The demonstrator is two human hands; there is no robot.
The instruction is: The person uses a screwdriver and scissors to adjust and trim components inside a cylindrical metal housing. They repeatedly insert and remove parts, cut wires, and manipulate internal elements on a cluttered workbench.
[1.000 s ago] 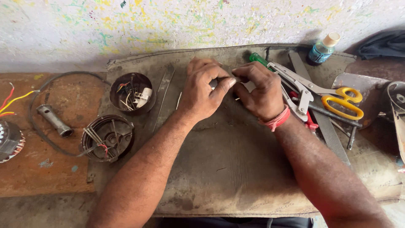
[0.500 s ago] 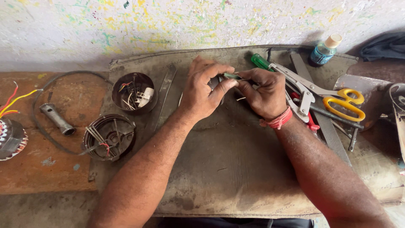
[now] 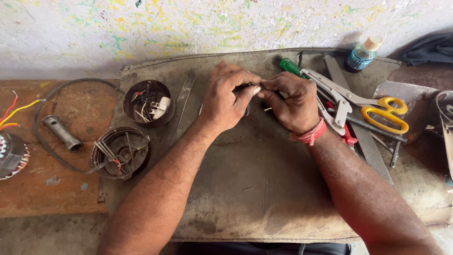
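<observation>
Both hands meet over the far middle of a worn grey mat (image 3: 264,189). My left hand (image 3: 226,101) and my right hand (image 3: 295,101) pinch a small dark part (image 3: 251,87) between their fingertips; most of it is hidden by the fingers. A red thread band (image 3: 311,134) circles my right wrist. A round motor cover (image 3: 121,152) with loose wires and a dark cup of small parts (image 3: 148,101) lie to the left of my left forearm.
Right of my hands lie a green-handled screwdriver (image 3: 290,66), locking pliers (image 3: 330,89), yellow-handled scissors (image 3: 384,113), a flat file (image 3: 363,141) and a small blue bottle (image 3: 362,54). At left: a socket tube (image 3: 61,133), a cable loop, a wound stator (image 3: 12,153).
The hands stay together at the same spot; the fingers have shifted slightly around the small part, and the green bit seen earlier between them is now covered.
</observation>
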